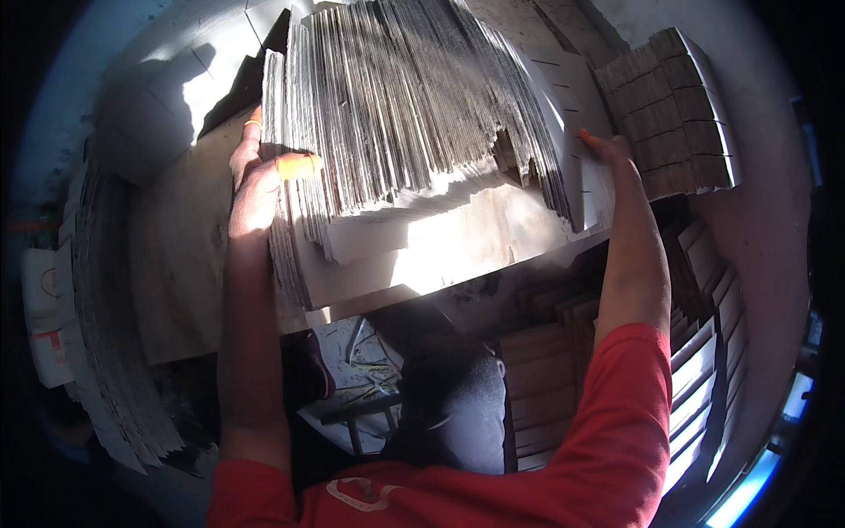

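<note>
A thick row of thin grey-brown cardboard sheets (396,97) stands on edge on the wooden table in front of me, its near edges uneven. At its left end my left hand (255,189) is closed against the outer sheets, the thumb laid across their near edges. Orange covers wrap the thumb and a fingertip of that hand. My right hand (609,151) presses the opposite end, where a smooth board with short dark slits stands; an orange cover shows on one fingertip. The row lies between both hands. Some of the right fingers are hidden.
More pieces sit in a slitted stack (669,114) at the right. The table (189,264) has its front edge near my body. Tall sheet stacks (106,326) rise at far left beside a white package (44,299). Stacked brown pieces (537,378) and a stool (365,408) stand below.
</note>
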Demonstrator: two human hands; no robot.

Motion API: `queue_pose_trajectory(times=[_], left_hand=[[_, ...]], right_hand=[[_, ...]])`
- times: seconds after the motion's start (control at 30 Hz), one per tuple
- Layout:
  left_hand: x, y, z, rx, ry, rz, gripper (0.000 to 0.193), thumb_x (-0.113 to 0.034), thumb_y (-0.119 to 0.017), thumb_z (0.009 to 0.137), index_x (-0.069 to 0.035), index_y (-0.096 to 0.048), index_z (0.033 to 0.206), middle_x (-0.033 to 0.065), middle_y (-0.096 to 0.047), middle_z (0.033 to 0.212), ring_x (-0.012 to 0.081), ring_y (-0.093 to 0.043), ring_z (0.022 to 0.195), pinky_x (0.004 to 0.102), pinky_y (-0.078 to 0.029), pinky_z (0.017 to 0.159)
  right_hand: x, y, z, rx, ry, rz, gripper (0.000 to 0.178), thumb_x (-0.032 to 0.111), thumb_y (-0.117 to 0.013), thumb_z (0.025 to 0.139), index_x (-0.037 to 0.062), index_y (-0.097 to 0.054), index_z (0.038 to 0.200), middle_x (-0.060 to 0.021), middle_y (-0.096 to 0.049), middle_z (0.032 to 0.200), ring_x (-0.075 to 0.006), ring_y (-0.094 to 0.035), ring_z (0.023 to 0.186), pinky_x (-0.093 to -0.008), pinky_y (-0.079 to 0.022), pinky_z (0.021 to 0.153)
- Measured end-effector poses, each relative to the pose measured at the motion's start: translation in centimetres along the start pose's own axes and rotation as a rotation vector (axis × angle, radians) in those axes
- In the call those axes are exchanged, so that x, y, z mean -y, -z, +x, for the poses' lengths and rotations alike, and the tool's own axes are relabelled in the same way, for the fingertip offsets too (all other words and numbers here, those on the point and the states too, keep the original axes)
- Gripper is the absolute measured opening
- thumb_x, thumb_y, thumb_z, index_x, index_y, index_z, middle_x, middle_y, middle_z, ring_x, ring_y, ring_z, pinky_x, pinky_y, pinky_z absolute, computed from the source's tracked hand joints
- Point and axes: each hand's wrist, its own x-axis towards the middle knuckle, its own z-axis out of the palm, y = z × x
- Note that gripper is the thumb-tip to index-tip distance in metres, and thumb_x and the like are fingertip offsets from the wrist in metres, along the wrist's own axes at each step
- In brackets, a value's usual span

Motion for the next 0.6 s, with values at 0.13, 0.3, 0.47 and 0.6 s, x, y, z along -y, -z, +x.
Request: queue_pose_trajectory(times=[0.13, 0.3, 0.47, 0.6], left_hand=[[0.0, -0.2, -0.1, 0.009, 0.011, -0.021, 0.075, 0.007, -0.063, 0.063, 0.001, -0.036, 0.132, 0.0094, -0.061, 0.095, 0.0157, -0.062, 0.074, 0.0271, -0.052, 0.068], [-0.2, -0.3, -0.4, 0.032, -0.008, -0.04, 0.072, 0.009, -0.062, 0.065, 0.001, -0.036, 0.131, 0.0109, -0.06, 0.099, 0.0167, -0.062, 0.079, 0.0279, -0.052, 0.071], [-0.3, -0.2, -0.5, 0.055, 0.004, -0.033, 0.07, 0.008, -0.061, 0.066, 0.001, -0.037, 0.131, 0.0109, -0.06, 0.1, 0.0168, -0.062, 0.079, 0.028, -0.052, 0.071], [0.0, 0.8, 0.1, 0.075, 0.012, 0.036, 0.073, 0.008, -0.061, 0.066, 0.002, -0.035, 0.134, 0.0118, -0.058, 0.108, 0.0191, -0.061, 0.092, 0.0293, -0.051, 0.08]], right_hand=[[-2.1, 0.5, 1.9, -0.213, 0.032, -0.128, 0.088, 0.053, -0.084, 0.054, -0.0076, -0.059, 0.112, -0.0251, -0.06, 0.115, -0.0314, -0.056, 0.113, -0.0357, -0.044, 0.095], [-2.8, 1.2, 1.3, -0.344, 0.277, 0.174, 0.055, 0.035, -0.084, 0.06, -0.0045, -0.064, 0.092, -0.0145, -0.067, 0.089, -0.0232, -0.064, 0.087, -0.0334, -0.049, 0.077], [1.2, 6.4, -1.0, -0.312, 0.415, 0.245, 0.036, 0.022, -0.079, 0.067, 0.0007, -0.065, 0.092, -0.01, -0.068, 0.082, -0.0196, -0.065, 0.077, -0.0332, -0.05, 0.068], [6.9, 9.8, -7.3, -0.574, 0.663, -0.068, 0.024, 0.013, -0.064, 0.076, 0.0068, -0.064, 0.099, -0.0129, -0.068, 0.083, -0.0274, -0.067, 0.077, -0.0377, -0.051, 0.067]])
